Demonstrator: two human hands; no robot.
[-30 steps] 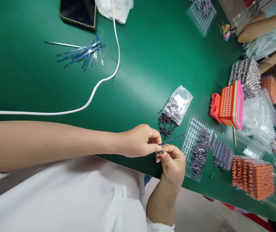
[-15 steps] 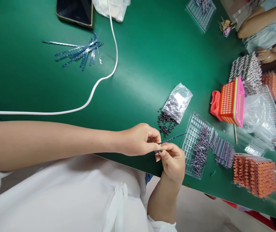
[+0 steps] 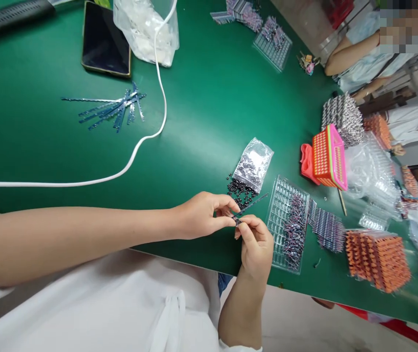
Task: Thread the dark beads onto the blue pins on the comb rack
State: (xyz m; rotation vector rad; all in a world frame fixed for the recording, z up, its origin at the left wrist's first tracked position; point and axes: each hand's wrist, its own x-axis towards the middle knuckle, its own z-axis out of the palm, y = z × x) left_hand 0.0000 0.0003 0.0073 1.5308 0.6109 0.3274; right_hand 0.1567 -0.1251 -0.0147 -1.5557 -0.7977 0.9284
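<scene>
1. Left hand (image 3: 209,214), right hand (image 3: 257,247): fingertips pinch one small dark piece (image 3: 237,222) by green desk (image 3: 201,105)'s near edge; one thin dark strip (image 3: 254,203) projects.
2. One clear gridded plastic tray (image 3: 279,208): beside right hand.
3. One crinkled clear bag (image 3: 254,164); black beads (image 3: 243,193), uncountable.

The left arm (image 3: 84,227) reaches in nearly level above the table (image 3: 194,122), close to its near edge, back of the hand up. The left hand (image 3: 203,215) has its index finger arched and thumb straight, their tips near each other. The right forearm (image 3: 243,305) rises across that edge, and the right hand (image 3: 256,247) bends inward, thumb and curled index finger pinched close to the left fingertips.
</scene>
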